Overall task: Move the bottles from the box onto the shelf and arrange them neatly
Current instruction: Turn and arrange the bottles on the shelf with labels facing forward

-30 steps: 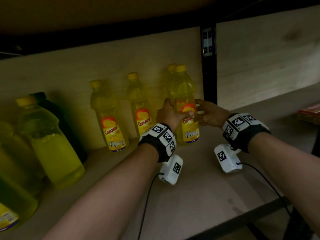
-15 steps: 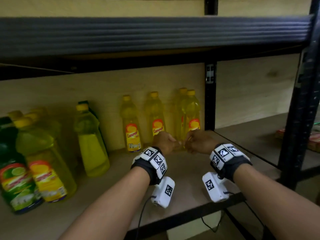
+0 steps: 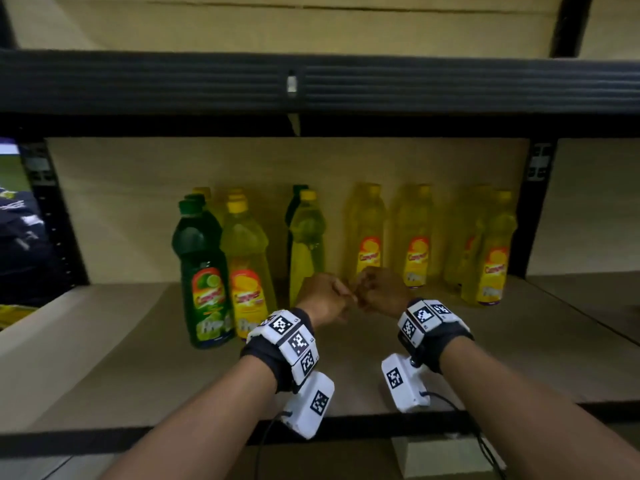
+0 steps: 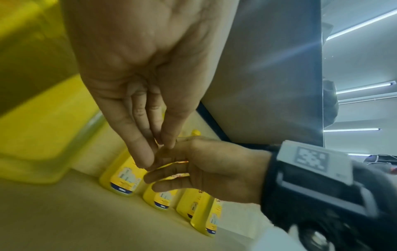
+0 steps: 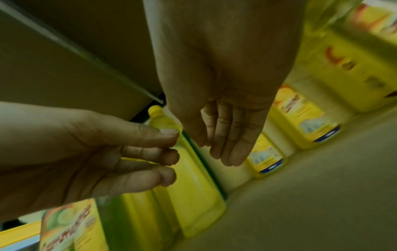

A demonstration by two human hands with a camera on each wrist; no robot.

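Observation:
Several bottles stand along the back of the wooden shelf point(image 3: 114, 355). A green bottle point(image 3: 205, 271) and a yellow bottle point(image 3: 248, 268) are nearest, with another yellow bottle point(image 3: 307, 240) beside them. To the right stand slimmer yellow bottles point(image 3: 367, 237), the last one point(image 3: 491, 251) by the post. My left hand point(image 3: 325, 296) and right hand point(image 3: 381, 289) hover in front of the row, fingertips touching each other. The wrist views show the left hand's fingers point(image 4: 148, 152) and the right hand's fingers point(image 5: 234, 152) relaxed, holding nothing.
A black beam point(image 3: 415, 84) of the shelf above runs across the top. Black uprights stand at the left point(image 3: 52, 216) and right point(image 3: 536, 202). The shelf's black front rail point(image 3: 138, 441) lies under my forearms. A pale box point(image 3: 440, 455) sits below.
Both hands let go of the rightmost yellow bottle and drew back toward the shelf's middle. The view pulled back and now takes in the whole row.

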